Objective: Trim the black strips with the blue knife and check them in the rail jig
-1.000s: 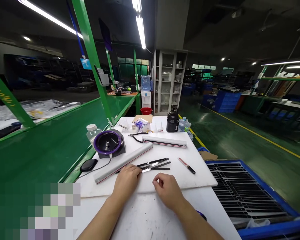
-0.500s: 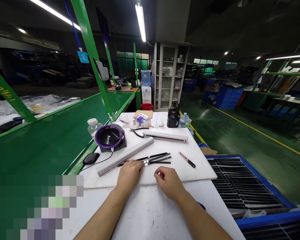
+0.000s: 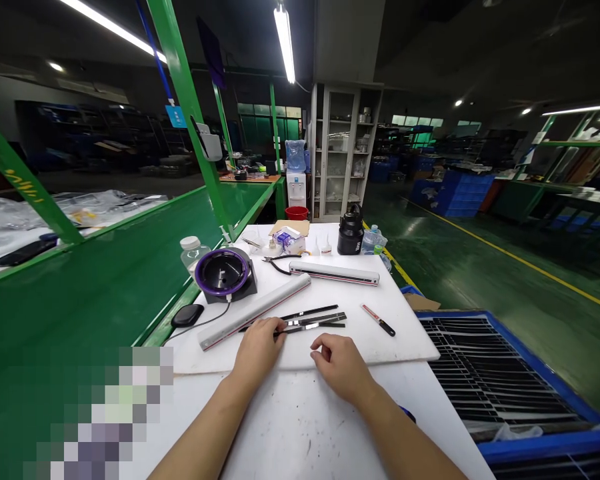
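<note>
On the white foam board (image 3: pixel 300 353), several thin glossy black strips (image 3: pixel 325 319) lie side by side. My left hand (image 3: pixel 259 347) covers their left part, its fingers closed on the end of the nearest strip. Just right of it, over the board's front edge, my right hand (image 3: pixel 341 363) is curled with thumb and forefinger close together, and nothing shows in it. Behind the strips rests a long white bar-shaped housing (image 3: pixel 255 311), slanted. A second such housing (image 3: pixel 334 273) lies farther back. To the right is a utility knife (image 3: pixel 379 320) with a black handle.
A purple-rimmed black round device (image 3: pixel 223 272) with a cable, a black puck-like case (image 3: pixel 187 315) and a plastic bottle (image 3: pixel 193 252) stand left. Pliers (image 3: pixel 280 263) and a black flask (image 3: pixel 351 233) are at the back. A blue crate (image 3: pixel 520 360) of black strips stands right.
My left fingers have shifted slightly over the strips, and the nearest strip now lies more apart from the others. The right hand keeps its curl. The whole view has moved a little.
</note>
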A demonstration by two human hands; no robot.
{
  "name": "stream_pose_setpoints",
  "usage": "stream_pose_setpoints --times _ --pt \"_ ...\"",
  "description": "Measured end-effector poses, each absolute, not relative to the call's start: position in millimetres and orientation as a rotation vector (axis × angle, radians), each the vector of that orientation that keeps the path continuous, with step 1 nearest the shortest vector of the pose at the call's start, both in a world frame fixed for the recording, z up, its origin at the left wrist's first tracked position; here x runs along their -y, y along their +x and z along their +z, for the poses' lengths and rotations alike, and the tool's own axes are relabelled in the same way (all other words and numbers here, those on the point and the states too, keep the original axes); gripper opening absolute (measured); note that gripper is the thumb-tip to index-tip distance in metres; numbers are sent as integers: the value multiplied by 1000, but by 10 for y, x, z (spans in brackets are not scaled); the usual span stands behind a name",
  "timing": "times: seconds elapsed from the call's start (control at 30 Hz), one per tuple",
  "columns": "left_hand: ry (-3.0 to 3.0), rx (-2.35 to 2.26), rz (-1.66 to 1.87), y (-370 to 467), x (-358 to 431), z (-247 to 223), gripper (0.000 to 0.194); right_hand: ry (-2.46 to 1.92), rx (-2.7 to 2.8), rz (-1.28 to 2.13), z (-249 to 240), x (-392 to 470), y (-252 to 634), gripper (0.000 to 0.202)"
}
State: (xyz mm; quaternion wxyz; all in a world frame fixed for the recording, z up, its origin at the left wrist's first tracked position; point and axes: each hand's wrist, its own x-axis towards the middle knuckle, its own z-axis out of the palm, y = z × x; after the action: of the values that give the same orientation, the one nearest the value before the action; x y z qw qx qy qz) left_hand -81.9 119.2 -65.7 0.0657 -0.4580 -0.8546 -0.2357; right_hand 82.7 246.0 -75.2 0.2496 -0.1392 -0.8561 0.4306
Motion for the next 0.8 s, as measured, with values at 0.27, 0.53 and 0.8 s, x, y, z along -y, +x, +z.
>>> stream_pose_setpoints --times 0.27,0.53,0.8 --pt "-1463 2520 -727 -853 -1202 -679 21 -347 2250 1281 -758 -2456 838 18" --pt "-1446 2260 -757 -865 -1113 -614 22 -388 1776 1640 -812 -2564 790 7" --pt "-1561 1594 -907 -577 -944 -281 30 -112 1271 2066 -482 -2658 937 46"
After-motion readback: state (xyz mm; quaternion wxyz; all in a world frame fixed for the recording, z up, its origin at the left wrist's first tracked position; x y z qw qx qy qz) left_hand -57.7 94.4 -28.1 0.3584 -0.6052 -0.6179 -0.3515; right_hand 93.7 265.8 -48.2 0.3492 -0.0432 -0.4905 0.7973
